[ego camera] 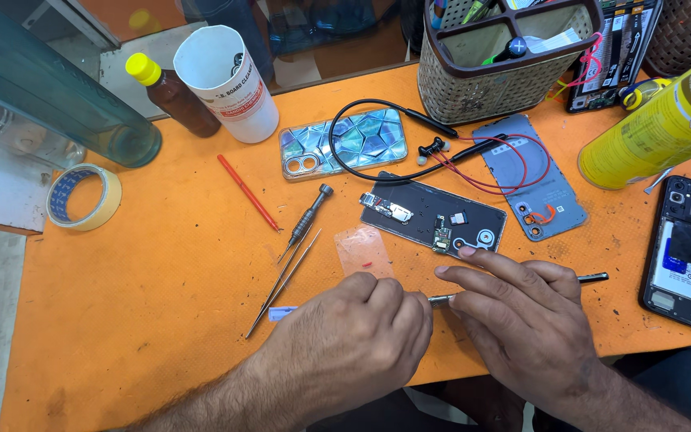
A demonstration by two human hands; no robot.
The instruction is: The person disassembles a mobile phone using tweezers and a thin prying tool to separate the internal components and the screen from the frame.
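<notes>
My left hand (353, 336) is curled into a fist on the orange mat (161, 264), closed around one end of a slim metal tool (593, 278) whose shaft runs right under my right hand (521, 320). My right hand lies over the shaft, its index fingertip touching the near edge of a dark magnetic pad (433, 216) that carries small phone parts. A small pale slip (281, 314) pokes out left of my left fist. A clear plastic film (361, 250) lies just above that fist.
Tweezers (281, 284), a screwdriver (307, 218) and a red spudger (248, 192) lie left. Farther back: a patterned phone case (341, 144), black neckband earphones (377, 136), a grey back cover (529, 180), a woven organiser (505, 56), white cup (229, 80), brown bottle (171, 92), tape roll (85, 196). Opened phone (689, 256) and yellow spray can (665, 120) right.
</notes>
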